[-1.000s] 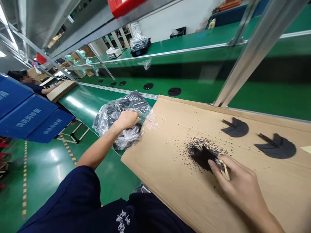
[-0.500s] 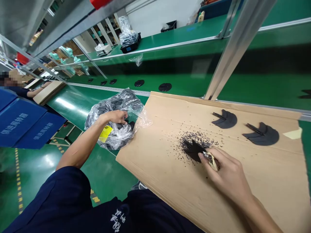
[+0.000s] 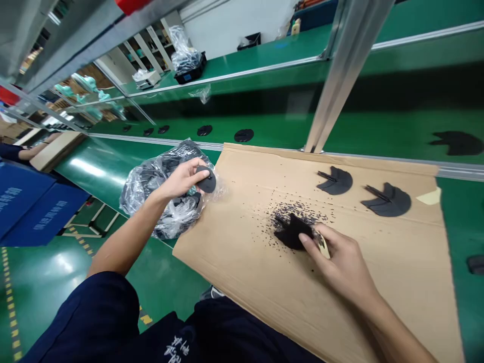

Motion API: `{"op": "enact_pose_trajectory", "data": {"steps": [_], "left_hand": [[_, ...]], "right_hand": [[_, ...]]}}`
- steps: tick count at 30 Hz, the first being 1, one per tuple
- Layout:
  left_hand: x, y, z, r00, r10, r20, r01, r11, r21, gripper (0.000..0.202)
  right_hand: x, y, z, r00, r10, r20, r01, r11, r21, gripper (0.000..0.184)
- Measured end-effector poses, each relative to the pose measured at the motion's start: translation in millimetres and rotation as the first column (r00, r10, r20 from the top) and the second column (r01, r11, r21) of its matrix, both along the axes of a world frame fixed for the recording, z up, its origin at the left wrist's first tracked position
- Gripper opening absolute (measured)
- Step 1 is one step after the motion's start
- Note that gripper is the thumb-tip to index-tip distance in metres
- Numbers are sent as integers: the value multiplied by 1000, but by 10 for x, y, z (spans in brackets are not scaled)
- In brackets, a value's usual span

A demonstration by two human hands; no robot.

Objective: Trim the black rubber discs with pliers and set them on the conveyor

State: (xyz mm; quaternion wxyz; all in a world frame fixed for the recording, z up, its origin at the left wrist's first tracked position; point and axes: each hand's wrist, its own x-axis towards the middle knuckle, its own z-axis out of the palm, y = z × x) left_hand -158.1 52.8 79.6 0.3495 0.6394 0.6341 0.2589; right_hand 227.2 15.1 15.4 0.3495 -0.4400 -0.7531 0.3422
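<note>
My left hand [image 3: 185, 176] pinches a rounded, flat black rubber-like piece [image 3: 206, 180] above a clear plastic bag [image 3: 141, 184] of similar dark pieces. Over the cardboard sheet [image 3: 234, 242], my right hand [image 3: 338, 254] grips a notched black piece [image 3: 293, 233] together with a small cream-handled tool [image 3: 321, 243]. The tool's working end is hidden by the fingers and the piece. Black trimmings [image 3: 298, 209] lie scattered around and beyond that piece. Two more black pieces with prongs, a nearer one [image 3: 391, 201] and a farther one [image 3: 336, 181], rest on the cardboard's right side.
Beyond a metal rail runs a green belt [image 3: 280, 121] with several black pieces on it, one of them a round piece [image 3: 244, 135]. A metal post [image 3: 335, 85] rises behind the cardboard. Blue boxes [image 3: 41, 201] and a co-worker's arm [image 3: 36, 150] are at left.
My left hand has come up out of the bag with a rounded black piece in it. The right hand keeps its hold over the trimmings. The view has shifted to the right.
</note>
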Motion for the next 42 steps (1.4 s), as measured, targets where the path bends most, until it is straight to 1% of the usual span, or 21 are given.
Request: {"op": "enact_pose_trajectory", "data": {"steps": [1,3,6,7,9,11,12,15,17,19,21,22,24,26,29,32,34,36,37,39,42], "left_hand": [[195,-31,-43,990,-32,140,31,999,10,45],[602,-86,-152,939,-119,323,116,993,28,40],[1143,-158,-337,855,-227,467,226,972,60,35],[1283,-183,-392,836,-239,494,224,970,90,32],[1484,-234,-475,828,-226,513,141,970,199,26],[1587,-277,-511,859,-225,460,55,934,353,20],[1607,-292,-513,882,-242,406,51,902,428,17],[1585,-299,-488,931,-320,175,173,810,561,13],[1540,-278,-476,937,-349,12,274,756,595,12],[1494,-253,-479,920,-370,-129,367,699,613,17],[1462,-240,-492,906,-389,-167,400,658,638,24],[1453,-241,-499,909,-394,-134,380,653,655,25],[1453,-257,-512,914,-405,11,296,686,665,24],[1479,-286,-526,883,-434,179,245,750,614,24],[1548,-330,-575,817,-471,332,267,820,506,24],[1601,-352,-659,827,-460,321,298,845,443,7],[1610,-351,-715,859,-436,270,299,854,426,24],[1607,-345,-757,896,-381,227,263,868,422,45],[1605,-343,-771,910,-357,212,245,874,419,49],[1603,-344,-786,914,-346,212,245,887,390,49],[1608,-357,-781,895,-385,226,307,898,315,43]], "right_hand": [[-3,-6,7,1000,-11,-20,10,998,-58,37],[-11,-13,15,998,-36,-60,26,986,-163,42],[-24,-12,21,988,-77,-134,37,959,-282,49],[-28,-10,24,982,-92,-164,36,947,-319,50],[-32,-6,32,966,-122,-229,21,917,-399,49],[-34,-2,38,943,-150,-295,-9,879,-476,45],[-33,0,39,931,-164,-327,-26,862,-507,43],[-30,3,34,893,-197,-405,-71,826,-560,42],[-27,1,28,879,-203,-432,-94,813,-574,43],[-24,-4,23,879,-202,-432,-99,808,-580,44],[-23,-10,20,889,-202,-412,-85,810,-580,46],[-24,-13,20,893,-200,-403,-79,812,-578,47],[-27,-16,23,896,-193,-399,-82,812,-577,47],[-32,-17,30,893,-177,-413,-109,806,-582,46],[-37,-17,50,893,-144,-428,-147,803,-577,43],[-39,-25,71,906,-97,-411,-171,805,-568,39],[-37,-36,76,916,-74,-394,-177,808,-563,38],[-34,-50,70,921,-69,-383,-170,814,-555,38],[-33,-56,65,923,-71,-379,-163,819,-551,39],[-34,-65,53,926,-73,-370,-151,827,-542,41],[-47,-69,42,931,-77,-357,-133,838,-529,42]]}}
